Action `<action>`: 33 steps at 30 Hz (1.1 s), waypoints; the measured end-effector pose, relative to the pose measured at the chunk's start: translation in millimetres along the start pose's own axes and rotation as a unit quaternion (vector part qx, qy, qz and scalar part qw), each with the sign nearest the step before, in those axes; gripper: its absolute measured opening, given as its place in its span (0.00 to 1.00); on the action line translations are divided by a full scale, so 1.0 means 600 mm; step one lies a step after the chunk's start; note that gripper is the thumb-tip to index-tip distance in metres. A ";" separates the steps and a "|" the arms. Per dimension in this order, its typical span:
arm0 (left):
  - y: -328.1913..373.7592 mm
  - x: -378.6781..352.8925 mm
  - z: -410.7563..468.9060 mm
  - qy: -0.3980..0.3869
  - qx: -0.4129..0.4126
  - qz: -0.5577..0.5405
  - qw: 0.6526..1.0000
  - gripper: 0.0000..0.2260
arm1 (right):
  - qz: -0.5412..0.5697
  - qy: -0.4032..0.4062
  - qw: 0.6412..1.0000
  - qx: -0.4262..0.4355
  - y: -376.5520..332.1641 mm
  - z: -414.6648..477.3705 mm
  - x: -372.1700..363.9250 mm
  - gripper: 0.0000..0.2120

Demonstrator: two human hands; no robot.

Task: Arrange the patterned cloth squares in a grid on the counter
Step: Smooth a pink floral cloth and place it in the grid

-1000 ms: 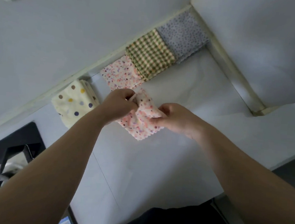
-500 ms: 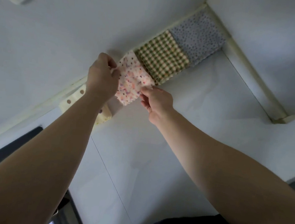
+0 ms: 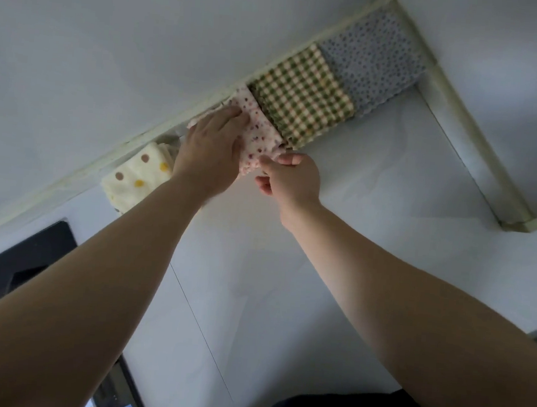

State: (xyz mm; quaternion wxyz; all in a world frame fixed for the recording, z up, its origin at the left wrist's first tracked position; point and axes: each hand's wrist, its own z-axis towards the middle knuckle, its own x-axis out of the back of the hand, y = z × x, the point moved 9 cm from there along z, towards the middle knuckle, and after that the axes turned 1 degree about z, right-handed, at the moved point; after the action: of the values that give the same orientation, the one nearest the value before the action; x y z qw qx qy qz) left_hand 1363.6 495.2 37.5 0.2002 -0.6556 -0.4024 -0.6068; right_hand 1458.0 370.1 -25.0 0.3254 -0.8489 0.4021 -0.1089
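Along the surface's back edge lie the corner square in the right corner, the middle square touching its left side, the third square next (left hand and right hand on it), and the stack farthest left.

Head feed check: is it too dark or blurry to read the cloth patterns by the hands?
Head view: dim, flat light, no glare; head view: green checked cloth and grey dotted cloth read clearly; head view: pink floral cloth looks softer where the left hand presses and the right hand pinches it; head view: wide-angle lens stretches the forearms.
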 end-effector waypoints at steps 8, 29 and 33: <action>-0.012 0.024 -0.038 0.032 0.113 0.050 0.992 0.22 | -0.526 0.015 0.608 0.595 -0.126 -0.091 -0.072 0.13; -0.099 -0.064 -0.231 -0.021 0.237 0.025 0.971 0.31 | -0.748 -0.085 0.494 0.436 -0.048 -0.058 -0.160 0.23; -0.114 -0.078 -0.243 -0.030 0.209 0.069 0.975 0.34 | -0.755 -0.085 0.492 0.424 -0.028 -0.065 -0.168 0.23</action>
State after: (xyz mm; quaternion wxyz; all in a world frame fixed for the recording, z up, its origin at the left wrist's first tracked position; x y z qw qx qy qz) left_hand 1220.9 413.0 4.0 0.3627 -0.6432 -0.4797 -0.4740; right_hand 1385.0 435.5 23.4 0.4719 -0.5930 -0.5169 -0.3980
